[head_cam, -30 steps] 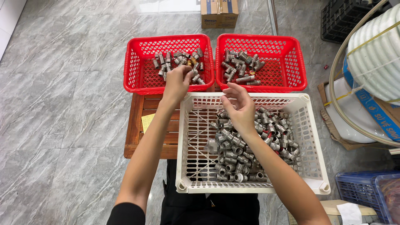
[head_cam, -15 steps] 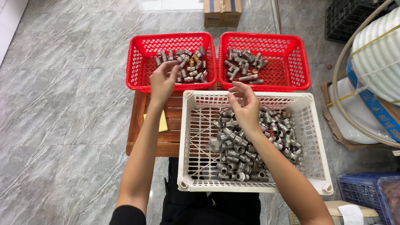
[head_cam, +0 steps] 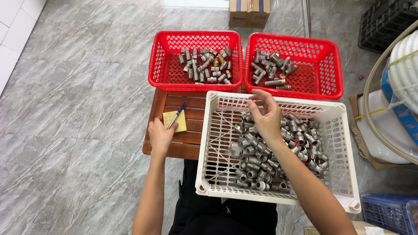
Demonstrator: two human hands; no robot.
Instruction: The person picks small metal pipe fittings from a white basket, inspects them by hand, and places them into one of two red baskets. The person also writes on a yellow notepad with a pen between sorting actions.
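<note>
My left hand (head_cam: 160, 135) rests on the brown wooden table (head_cam: 174, 150). Its fingertips meet the near end of a blue pen (head_cam: 177, 114) that lies across a yellow note pad (head_cam: 180, 125); a grip on the pen does not show. My right hand (head_cam: 266, 116) hovers over the far side of the white plastic basket (head_cam: 217, 143), which holds several grey metal pipe fittings (head_cam: 261, 161). Its fingers are pinched together around a small fitting that is mostly hidden.
Two red baskets stand side by side beyond the white one, the left red basket (head_cam: 159, 65) and the right red basket (head_cam: 328, 69), each with several metal fittings. A cardboard box (head_cam: 249, 12) sits further back. A white coiled hose (head_cam: 402, 74) and a blue crate (head_cam: 387, 213) are at right. The floor is grey tile.
My left hand has drawn back from the left red basket to the pen and note pad. My right hand stays over the white basket's far side.
</note>
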